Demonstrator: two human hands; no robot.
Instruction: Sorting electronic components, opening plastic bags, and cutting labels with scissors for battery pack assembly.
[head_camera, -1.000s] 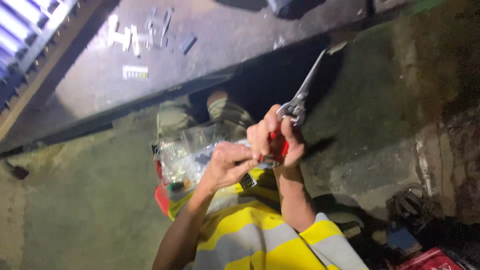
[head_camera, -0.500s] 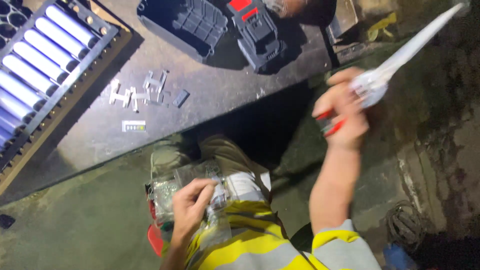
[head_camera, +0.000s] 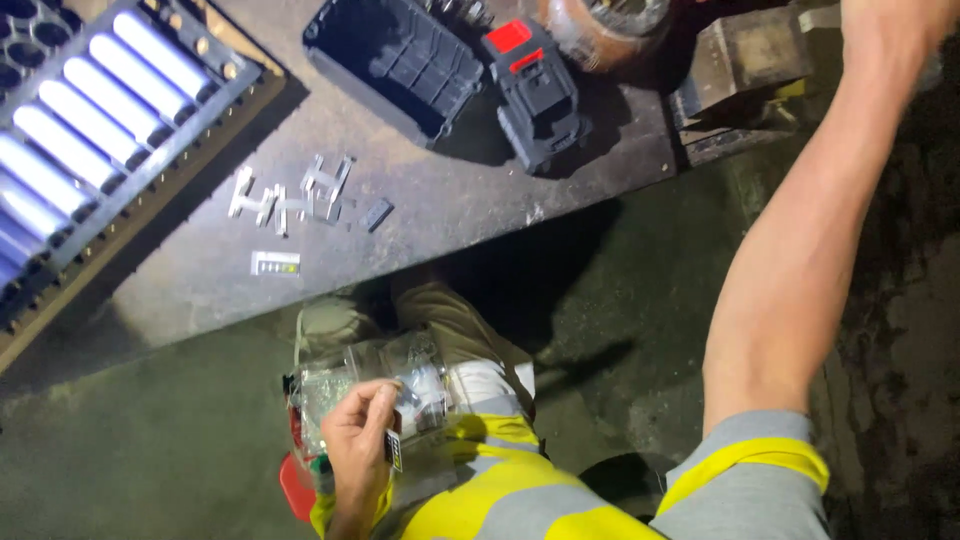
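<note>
on the lap, left hand (head_camera: 358, 440) pinches a clear bag (head_camera: 385, 385), right arm (head_camera: 800, 260) outstretched.

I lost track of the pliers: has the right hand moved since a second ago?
Yes. The right hand has gone from the lap up past the dark bench, now at the frame's top edge.

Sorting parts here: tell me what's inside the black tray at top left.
The black tray holds rows of white cylinders, one per slot, and some empty slots. Its left part runs out of view; anything beneath the cylinders is covered.
</note>
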